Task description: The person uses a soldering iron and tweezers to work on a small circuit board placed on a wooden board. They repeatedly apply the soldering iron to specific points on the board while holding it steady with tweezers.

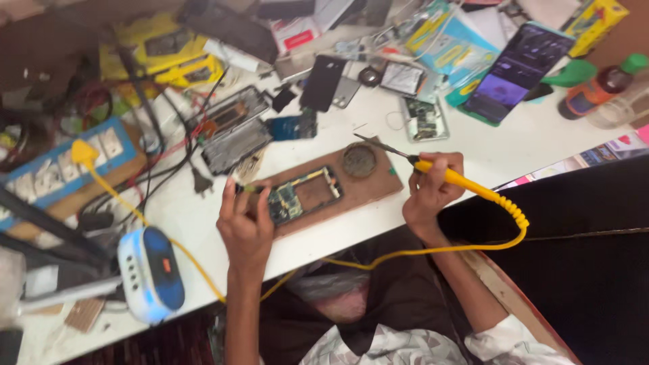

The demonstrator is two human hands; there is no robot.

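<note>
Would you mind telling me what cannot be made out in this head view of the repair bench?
- Opened phone: its left end is hidden behind the left hand.
- Soldering iron: whether its tip touches the round tin is too small to tell.
- Yellow cable: partly hidden below the table edge.
- Bottle: partly cut off by the right frame edge.

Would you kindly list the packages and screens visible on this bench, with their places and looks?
Lit phone screen: upper right, tilted rectangle, dark purple.
Blister packages: top centre-right, light blue with yellow.
Yellow package: top right corner, flat.
Yellow packages: upper left, dark windows.
</note>
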